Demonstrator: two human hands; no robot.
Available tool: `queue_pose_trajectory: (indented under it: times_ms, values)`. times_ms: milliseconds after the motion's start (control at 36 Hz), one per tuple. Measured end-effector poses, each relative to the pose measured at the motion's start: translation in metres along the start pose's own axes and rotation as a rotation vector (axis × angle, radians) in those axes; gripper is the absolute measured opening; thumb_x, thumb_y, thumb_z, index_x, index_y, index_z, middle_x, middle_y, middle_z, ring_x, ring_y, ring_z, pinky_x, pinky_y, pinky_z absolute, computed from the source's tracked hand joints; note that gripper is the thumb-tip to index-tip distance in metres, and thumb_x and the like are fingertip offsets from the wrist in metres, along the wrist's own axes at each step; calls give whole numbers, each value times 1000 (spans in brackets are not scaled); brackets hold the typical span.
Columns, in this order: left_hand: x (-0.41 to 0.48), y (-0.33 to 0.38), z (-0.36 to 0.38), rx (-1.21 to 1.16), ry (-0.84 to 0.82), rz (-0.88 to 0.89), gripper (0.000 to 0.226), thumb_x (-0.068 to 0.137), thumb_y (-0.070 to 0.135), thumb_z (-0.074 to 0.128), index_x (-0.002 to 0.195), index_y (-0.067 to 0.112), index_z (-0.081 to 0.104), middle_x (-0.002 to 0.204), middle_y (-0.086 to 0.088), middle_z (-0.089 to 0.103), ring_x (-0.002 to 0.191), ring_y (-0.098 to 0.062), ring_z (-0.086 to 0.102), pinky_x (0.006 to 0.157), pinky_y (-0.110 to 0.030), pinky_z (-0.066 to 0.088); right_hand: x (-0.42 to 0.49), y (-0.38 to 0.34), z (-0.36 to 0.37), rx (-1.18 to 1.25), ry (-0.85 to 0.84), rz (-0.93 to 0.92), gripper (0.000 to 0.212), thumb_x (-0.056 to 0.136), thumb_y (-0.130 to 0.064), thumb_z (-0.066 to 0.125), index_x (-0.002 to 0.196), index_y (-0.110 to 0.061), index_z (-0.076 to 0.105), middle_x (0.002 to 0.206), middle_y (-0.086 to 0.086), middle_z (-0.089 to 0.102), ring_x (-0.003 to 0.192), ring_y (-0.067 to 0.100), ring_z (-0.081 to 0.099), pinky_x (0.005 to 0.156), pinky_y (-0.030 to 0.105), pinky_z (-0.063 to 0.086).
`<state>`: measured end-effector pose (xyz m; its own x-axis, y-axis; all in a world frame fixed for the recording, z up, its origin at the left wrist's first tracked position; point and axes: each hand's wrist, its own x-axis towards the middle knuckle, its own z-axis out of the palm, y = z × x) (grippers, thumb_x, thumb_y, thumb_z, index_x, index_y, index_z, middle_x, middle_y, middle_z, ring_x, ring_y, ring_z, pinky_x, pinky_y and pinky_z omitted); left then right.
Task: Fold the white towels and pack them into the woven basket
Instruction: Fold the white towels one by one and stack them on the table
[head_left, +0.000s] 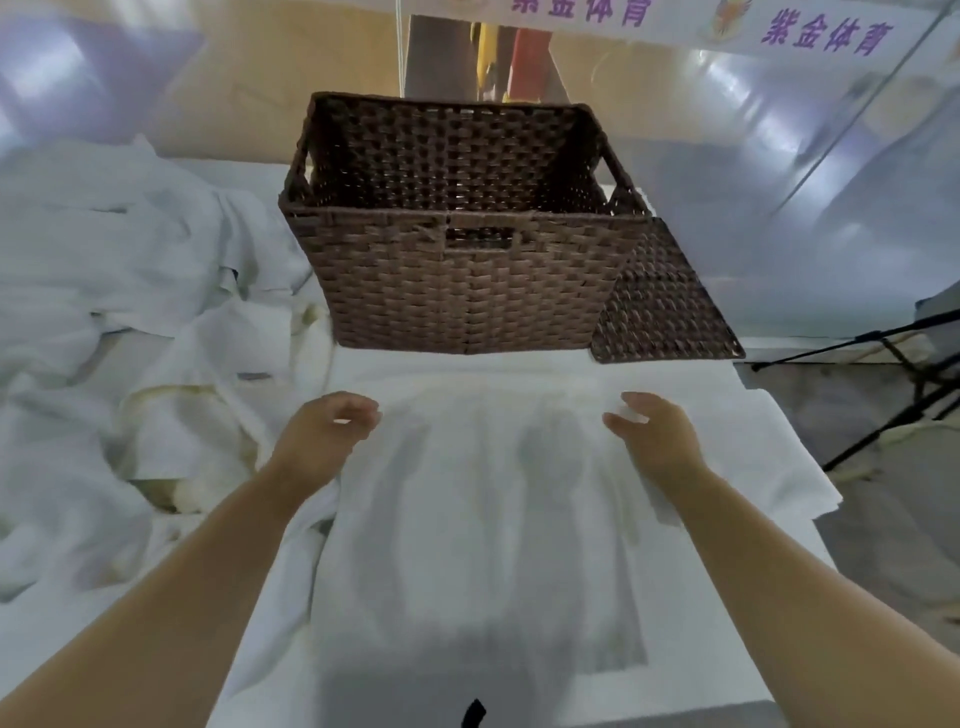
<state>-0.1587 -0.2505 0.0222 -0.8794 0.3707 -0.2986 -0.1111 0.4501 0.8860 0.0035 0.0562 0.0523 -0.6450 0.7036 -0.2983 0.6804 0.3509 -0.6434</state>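
A white towel (493, 499) lies spread flat in front of me, with its far edge just short of the basket. My left hand (324, 434) is at the towel's far left corner, fingers curled round its edge. My right hand (654, 431) is at the far right corner, with white cloth pinched between thumb and fingers. The brown woven basket (467, 280) stands behind the towel at the centre. It is open and nothing shows inside it. Its woven lid (665, 306) hangs down on the right side.
A large heap of crumpled white towels (130, 312) fills the left side of the white table (769, 597). The table's right edge drops off to the floor, where a black tripod (904, 379) stands. A banner with purple lettering (826, 31) hangs at the back.
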Motion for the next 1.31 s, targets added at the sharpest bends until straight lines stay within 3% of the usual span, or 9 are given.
queue_pose_trajectory:
  times_ms: [111, 222, 333, 556, 722, 833, 944, 1083, 1306]
  values:
    - [-12, -21, 25, 147, -92, -32, 8, 87, 21, 65, 83, 27, 66, 85, 10, 68, 80, -11, 64, 64, -18, 43, -14, 23, 24, -88, -86, 20, 34, 88, -32, 66, 119, -20, 63, 113, -13, 55, 103, 9, 54, 67, 2, 32]
    - [-27, -46, 49, 450, -263, -11, 12, 90, 35, 60, 97, 28, 66, 100, 13, 66, 96, -8, 61, 72, -15, 42, -32, 48, 51, -169, -285, -11, 38, 88, -29, 67, 123, -18, 60, 122, -1, 61, 111, 15, 58, 85, 18, 40]
    - [-41, -73, 75, 777, -419, 129, 34, 91, 35, 55, 122, 22, 61, 137, 9, 49, 128, -11, 42, 104, -19, 26, -46, 81, 65, -561, -512, -149, 58, 92, -38, 58, 144, -21, 39, 155, -7, 26, 140, 11, 29, 111, 26, 26]
    - [-60, -91, 104, 893, -526, 215, 73, 90, 34, 58, 150, 29, 16, 157, 11, -13, 144, -10, -14, 113, -21, -2, -51, 118, 53, -828, -542, -208, 73, 97, -31, 49, 152, -17, 3, 156, -11, -24, 146, 12, -9, 112, 33, 28]
    - [-94, -93, 118, 867, -328, 263, 49, 85, 36, 62, 131, 30, 47, 153, 4, 13, 138, -21, 7, 114, -34, 12, -64, 134, 51, -827, -402, -390, 52, 96, -29, 49, 143, -17, 29, 156, 2, 7, 143, 24, 11, 107, 33, 32]
    - [-126, -103, 119, 887, -344, 242, 44, 80, 49, 63, 118, 29, 54, 149, 5, 20, 138, -21, 12, 114, -35, 14, -79, 143, 57, -761, -499, -548, 45, 95, -36, 48, 137, -20, 41, 144, 0, 29, 132, 21, 29, 104, 32, 33]
    - [-147, -109, 119, 911, -312, 224, 41, 84, 38, 65, 121, 24, 58, 147, 1, 32, 135, -25, 26, 113, -35, 23, -88, 154, 60, -752, -574, -607, 49, 93, -42, 49, 136, -19, 42, 145, -1, 27, 134, 19, 27, 105, 31, 32]
    - [-152, -105, 127, 959, -109, 464, 16, 80, 16, 61, 86, 8, 73, 111, -16, 65, 98, -36, 63, 84, -43, 54, -88, 156, 59, -767, -558, -636, 63, 86, -57, 51, 136, -20, 42, 146, -2, 25, 134, 21, 26, 106, 32, 30]
    - [-150, -109, 129, 1212, -143, 625, 27, 80, 9, 45, 83, 0, 70, 106, -21, 67, 91, -36, 66, 69, -40, 58, -89, 154, 65, -926, -597, -690, 55, 94, -47, 45, 136, -13, 37, 149, 11, 19, 134, 28, 25, 105, 38, 32]
